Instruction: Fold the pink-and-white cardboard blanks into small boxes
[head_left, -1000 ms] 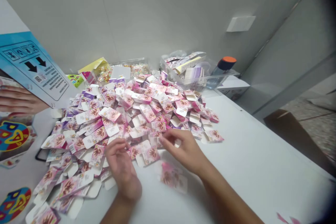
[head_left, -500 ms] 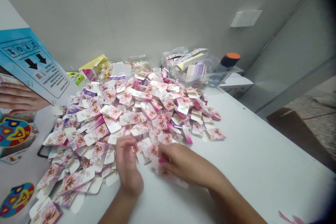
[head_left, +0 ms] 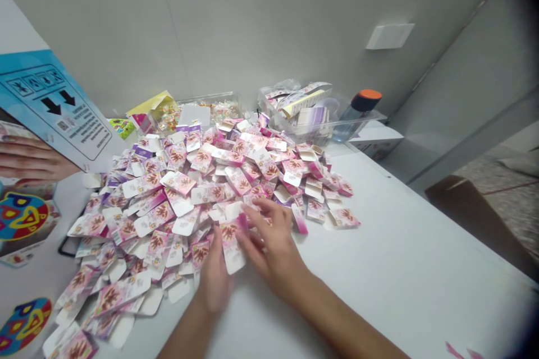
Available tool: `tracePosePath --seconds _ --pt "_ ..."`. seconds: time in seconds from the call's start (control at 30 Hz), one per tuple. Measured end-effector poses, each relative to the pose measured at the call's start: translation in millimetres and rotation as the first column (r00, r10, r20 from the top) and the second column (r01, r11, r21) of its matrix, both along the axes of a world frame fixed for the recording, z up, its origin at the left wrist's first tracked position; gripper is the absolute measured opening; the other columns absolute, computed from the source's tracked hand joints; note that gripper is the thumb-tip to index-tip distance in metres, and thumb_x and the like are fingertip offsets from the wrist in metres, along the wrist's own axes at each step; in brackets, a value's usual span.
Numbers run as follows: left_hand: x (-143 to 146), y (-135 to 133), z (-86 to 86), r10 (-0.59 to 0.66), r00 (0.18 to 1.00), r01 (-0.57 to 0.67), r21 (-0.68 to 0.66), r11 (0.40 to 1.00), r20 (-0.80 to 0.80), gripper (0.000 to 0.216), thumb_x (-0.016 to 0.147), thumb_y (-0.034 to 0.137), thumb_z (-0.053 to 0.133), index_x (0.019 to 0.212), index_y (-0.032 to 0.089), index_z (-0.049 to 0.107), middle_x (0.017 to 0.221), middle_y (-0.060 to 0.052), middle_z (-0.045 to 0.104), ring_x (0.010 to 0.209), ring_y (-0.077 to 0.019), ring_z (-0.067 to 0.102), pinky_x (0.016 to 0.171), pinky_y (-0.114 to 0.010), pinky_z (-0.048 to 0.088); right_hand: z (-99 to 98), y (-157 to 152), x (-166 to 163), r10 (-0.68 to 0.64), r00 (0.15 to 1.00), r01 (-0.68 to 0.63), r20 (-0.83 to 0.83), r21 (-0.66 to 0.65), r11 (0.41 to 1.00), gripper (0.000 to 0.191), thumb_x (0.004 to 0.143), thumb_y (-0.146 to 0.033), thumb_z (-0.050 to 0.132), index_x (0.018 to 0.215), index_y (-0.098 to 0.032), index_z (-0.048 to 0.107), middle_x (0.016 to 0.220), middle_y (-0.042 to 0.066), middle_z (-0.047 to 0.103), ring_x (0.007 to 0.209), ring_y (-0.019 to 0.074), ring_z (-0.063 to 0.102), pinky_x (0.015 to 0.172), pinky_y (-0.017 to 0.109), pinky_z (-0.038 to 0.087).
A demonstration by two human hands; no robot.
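A small pink-and-white carton (head_left: 231,240) with white end flaps sticking out is held between my two hands, just above the table at the near edge of the heap. My left hand (head_left: 215,277), somewhat blurred, grips the carton along its left side. On the right side, the bent fingers and thumb of my right hand (head_left: 275,249) hold the same carton. Behind and to the left spreads a big heap of similar flat cartons (head_left: 155,217), many with flaps open. Some purple ones show among the pink.
Against the wall stand clear plastic trays (head_left: 309,133) with printed strips and small beads. Beside them is a bottle with an orange cap (head_left: 365,100). A large printed box (head_left: 63,104) rises at left. Pink scraps (head_left: 461,352) lie on the white table (head_left: 379,269) near the front right.
My right hand has moved up and left, and my left hand slightly down and right. Now they meet on one carton; the cartons that lay under my right hand are no longer seen there.
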State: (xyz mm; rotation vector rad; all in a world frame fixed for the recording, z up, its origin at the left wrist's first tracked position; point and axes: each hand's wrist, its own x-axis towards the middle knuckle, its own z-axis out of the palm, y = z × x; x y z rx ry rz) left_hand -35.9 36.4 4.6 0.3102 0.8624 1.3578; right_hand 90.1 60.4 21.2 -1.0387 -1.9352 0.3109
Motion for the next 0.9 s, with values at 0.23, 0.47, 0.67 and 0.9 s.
tracePosePath --seconds 0.23,0.47,0.67,0.9 --pt "9.0 -2.0 14.2 -0.041 0.992 0.032 -0.076 0.997 -0.119 0.053 0.081 0.062 0.054 0.111 0.021 0.067 0.098 -0.007 0.073 0.097 -0.0227 0.066 0.082 -0.031 0.051 18.5 -3.9 9.4 0.214 0.969 -0.236 -0.125 -0.206 0.95 0.02 0.084 -0.018 0.057 0.103 -0.021 0.053 0.131 0.013 0.042 0.123 0.0283 0.039 0.099 0.047 0.04" --pt "-0.2 1.1 8.9 -0.154 0.869 0.196 0.041 0.98 -0.47 0.049 0.076 0.057 0.063 0.071 0.009 0.071 0.047 -0.005 0.061 0.041 -0.0145 0.055 0.042 -0.023 0.039 23.0 7.8 22.0 0.303 0.909 -0.388 -0.286 -0.317 0.866 0.011 0.086 -0.025 0.062 0.08 -0.021 0.054 0.101 0.005 0.057 0.097 0.0198 0.055 0.085 0.034 0.045" --pt "-3.6 5.0 16.6 -0.151 0.972 0.176 0.133 0.975 -0.179 0.024 0.076 0.034 0.071 0.085 0.011 0.073 0.081 -0.009 0.073 0.078 -0.0215 0.067 0.068 -0.028 0.05 4.0 8.7 13.4 0.237 0.957 -0.257 -0.166 -0.111 0.96 0.024 0.091 -0.022 0.054 0.115 -0.021 0.049 0.099 0.008 0.06 0.091 0.0204 0.056 0.079 0.035 0.047" --pt "-3.9 8.7 18.7 0.025 0.999 -0.025 0.006 1.0 0.032 0.018 0.078 0.027 0.064 0.091 0.017 0.07 0.088 -0.004 0.072 0.088 -0.0197 0.065 0.079 -0.03 0.051 4.9 5.7 8.7 0.288 0.958 -0.287 0.007 -0.061 0.956 0.023 0.089 -0.028 0.06 0.108 -0.02 0.052 0.097 0.008 0.061 0.092 0.0226 0.051 0.08 0.038 0.046"
